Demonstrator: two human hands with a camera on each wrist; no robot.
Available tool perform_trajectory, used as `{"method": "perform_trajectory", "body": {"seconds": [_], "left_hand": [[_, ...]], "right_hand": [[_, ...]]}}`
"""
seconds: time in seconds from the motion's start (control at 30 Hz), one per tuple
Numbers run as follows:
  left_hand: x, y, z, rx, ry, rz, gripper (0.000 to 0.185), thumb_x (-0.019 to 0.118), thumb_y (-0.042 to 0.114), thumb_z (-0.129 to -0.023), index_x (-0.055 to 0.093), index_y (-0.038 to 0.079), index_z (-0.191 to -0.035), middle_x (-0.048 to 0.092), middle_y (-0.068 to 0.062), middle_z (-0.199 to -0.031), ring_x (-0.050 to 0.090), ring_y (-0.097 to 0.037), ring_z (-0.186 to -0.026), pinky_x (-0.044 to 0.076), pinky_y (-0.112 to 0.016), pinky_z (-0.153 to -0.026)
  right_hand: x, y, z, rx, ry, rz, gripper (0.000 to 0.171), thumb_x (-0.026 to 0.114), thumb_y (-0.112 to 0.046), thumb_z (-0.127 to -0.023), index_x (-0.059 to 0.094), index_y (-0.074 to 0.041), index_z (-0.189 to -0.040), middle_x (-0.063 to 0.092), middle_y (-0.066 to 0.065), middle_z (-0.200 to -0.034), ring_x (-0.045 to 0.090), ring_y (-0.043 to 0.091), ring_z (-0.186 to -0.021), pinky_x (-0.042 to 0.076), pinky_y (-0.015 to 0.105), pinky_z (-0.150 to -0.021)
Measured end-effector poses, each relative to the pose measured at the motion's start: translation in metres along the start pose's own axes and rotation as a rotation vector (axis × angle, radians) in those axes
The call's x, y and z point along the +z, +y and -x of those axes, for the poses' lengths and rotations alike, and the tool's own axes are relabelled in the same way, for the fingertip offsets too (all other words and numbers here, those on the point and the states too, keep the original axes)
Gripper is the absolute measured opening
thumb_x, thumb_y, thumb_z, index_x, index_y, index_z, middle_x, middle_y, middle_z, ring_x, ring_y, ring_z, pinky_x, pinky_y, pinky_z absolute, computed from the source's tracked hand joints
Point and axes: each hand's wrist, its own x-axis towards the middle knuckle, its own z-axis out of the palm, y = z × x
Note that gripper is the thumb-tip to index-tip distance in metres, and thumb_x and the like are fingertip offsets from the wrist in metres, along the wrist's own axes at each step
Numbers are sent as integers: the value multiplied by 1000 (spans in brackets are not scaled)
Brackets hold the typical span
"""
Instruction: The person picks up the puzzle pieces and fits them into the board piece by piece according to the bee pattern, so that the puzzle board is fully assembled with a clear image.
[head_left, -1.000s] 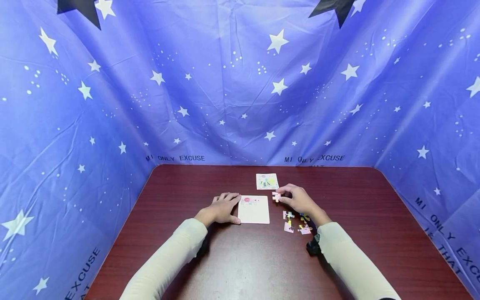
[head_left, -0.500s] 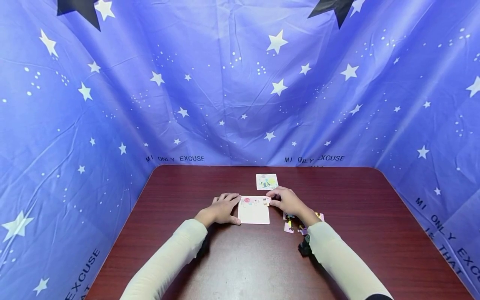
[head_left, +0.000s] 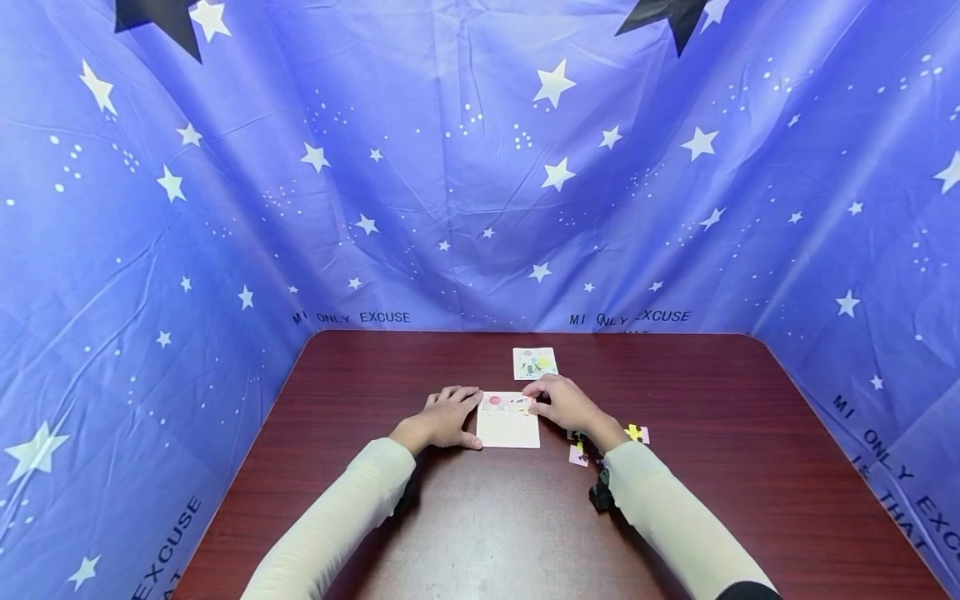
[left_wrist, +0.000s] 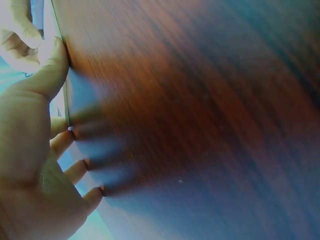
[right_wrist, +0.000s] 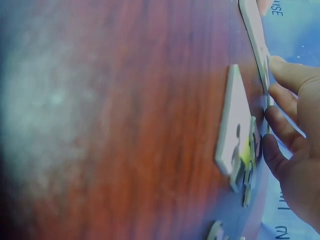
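I keep my left hand flat, fingers spread, bracing the puzzle board while my right hand pinches a puzzle piece onto its far-right corner.

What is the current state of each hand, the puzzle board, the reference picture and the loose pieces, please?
Left hand: open, flat on the table, thumb against the board's left edge.
Right hand: fingers at the board's top right corner, on a puzzle piece; grip unclear.
Puzzle board: flat, mostly unfilled, pieces along its top row.
Reference picture: flat, untouched, beyond the board.
Loose pieces: scattered by the right wrist, partly hidden.
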Motion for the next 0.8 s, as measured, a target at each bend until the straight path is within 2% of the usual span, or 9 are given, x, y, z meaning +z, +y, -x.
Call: {"method": "perform_trajectory", "body": {"seconds": [0.23,0.5,0.8], "left_hand": [[0,1,2,2,-1,3,99,73,60,-85,32,12,-160,32,-6,-166,29,-39,-151,31,-62,-114],[0,1,1,3,6,3,99,74,59,-84,33,11,-160,32,-6,-166,29,-39,-151,31,-61,-114],[-1,1,2,0,4,-7,98,74,59,-84,34,11,-160,33,-6,-165,30,-39,-150,31,-61,-114]], "right_hand": [[3,-2,-3,30,-26,12,23,76,-20,-91,76,-14,-113,69,0,-104,62,16,-97,51,39,-88],[2,-3,-5,-4,-33,14,25,75,-19,-92,76,-13,-116,72,3,-112,64,21,-107,50,43,-94],[2,-4,-7,-44,-20,27,21,73,-14,-91,79,-13,-111,71,2,-100,62,18,-94,49,36,-83]]}}
